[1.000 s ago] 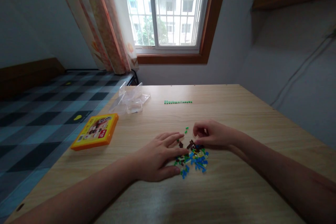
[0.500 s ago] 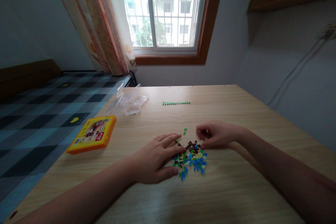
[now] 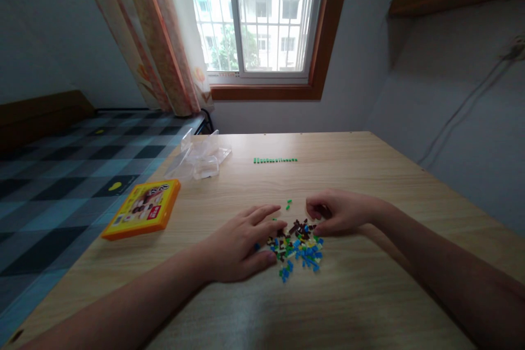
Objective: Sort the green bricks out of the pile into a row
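A loose pile of small toy building bricks (image 3: 307, 251) in blue, green, brown, yellow and white lies on the wooden table (image 3: 361, 295). My left hand (image 3: 250, 243) rests palm down at the pile's left edge, fingers stretched and spread, covering some bricks. On the right side my right hand (image 3: 336, 211) has its fingers curled in, and its thumb side touches the edge of the pile near the brown bricks. Anything inside those curled fingers is hidden. Just beyond the pile lie a couple of loose green bricks (image 3: 289, 202).
Toward the far edge runs a neat row of small green bricks (image 3: 274, 161). Clear plastic packaging (image 3: 205, 158) sits at the far left. A yellow-orange box (image 3: 143, 208) lies nearer, by the table's left edge. Beside the table is a bed with a checked cover (image 3: 57, 191).
My left hand has shifted slightly left and up, uncovering a few more bricks at the pile's left side. My right hand stays nearly where it was.
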{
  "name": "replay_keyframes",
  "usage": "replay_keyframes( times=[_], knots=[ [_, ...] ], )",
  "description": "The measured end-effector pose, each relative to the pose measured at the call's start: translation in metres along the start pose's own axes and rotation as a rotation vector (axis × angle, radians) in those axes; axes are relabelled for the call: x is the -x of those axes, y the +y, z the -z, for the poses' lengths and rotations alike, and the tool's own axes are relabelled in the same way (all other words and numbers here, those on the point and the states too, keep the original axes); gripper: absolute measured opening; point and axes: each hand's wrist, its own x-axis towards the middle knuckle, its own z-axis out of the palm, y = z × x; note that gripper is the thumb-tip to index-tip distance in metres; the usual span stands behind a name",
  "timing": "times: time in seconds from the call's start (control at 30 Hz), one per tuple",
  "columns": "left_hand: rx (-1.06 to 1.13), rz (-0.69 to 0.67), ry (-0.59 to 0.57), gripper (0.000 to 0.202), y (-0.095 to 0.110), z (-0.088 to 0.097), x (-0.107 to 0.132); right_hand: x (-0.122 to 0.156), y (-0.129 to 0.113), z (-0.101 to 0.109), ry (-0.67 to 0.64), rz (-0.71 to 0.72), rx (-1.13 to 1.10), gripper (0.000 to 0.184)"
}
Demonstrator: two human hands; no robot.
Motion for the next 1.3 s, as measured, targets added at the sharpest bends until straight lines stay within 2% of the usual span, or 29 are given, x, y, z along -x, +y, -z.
replay_keyframes(
  times=[0.23,0.4,0.5,0.6,0.77,0.9,1.0,1.1,1.2,1.3],
  knots=[
    [0.018,-0.002,0.007,0.05,-0.002,0.0,0.0,0.002,0.003,0.003,-0.031,-0.014,-0.042,0.021],
    [0.036,0.011,0.042,0.042,-0.002,0.002,-0.003,0.007,0.018,0.012,-0.057,-0.073,-0.065,0.02],
    [0.055,0.036,0.058,0.039,-0.004,0.001,-0.004,0.008,0.029,0.015,-0.024,-0.099,-0.062,0.017],
    [0.066,0.06,0.09,0.038,-0.006,-0.002,-0.003,0.002,0.033,0.009,0.087,-0.12,-0.012,0.018],
    [0.068,0.11,0.127,0.039,-0.011,-0.008,-0.002,-0.021,0.022,-0.017,0.412,-0.118,0.089,0.022],
    [0.073,0.133,0.139,0.039,-0.011,-0.008,-0.003,-0.03,0.014,-0.028,0.519,-0.081,0.122,0.023],
    [0.066,0.109,0.135,0.035,-0.01,-0.007,-0.003,-0.025,0.014,-0.027,0.51,-0.057,0.066,0.024],
    [0.046,0.087,0.117,0.034,-0.009,-0.007,-0.004,-0.017,0.013,-0.023,0.41,-0.019,0.016,0.03],
    [0.028,0.094,0.094,0.035,-0.008,-0.006,-0.004,-0.013,0.006,-0.023,0.315,0.016,0.041,0.036],
    [0.022,0.096,0.079,0.035,-0.007,-0.005,-0.005,-0.012,-0.002,-0.024,0.283,0.048,0.097,0.038]
  ],
)
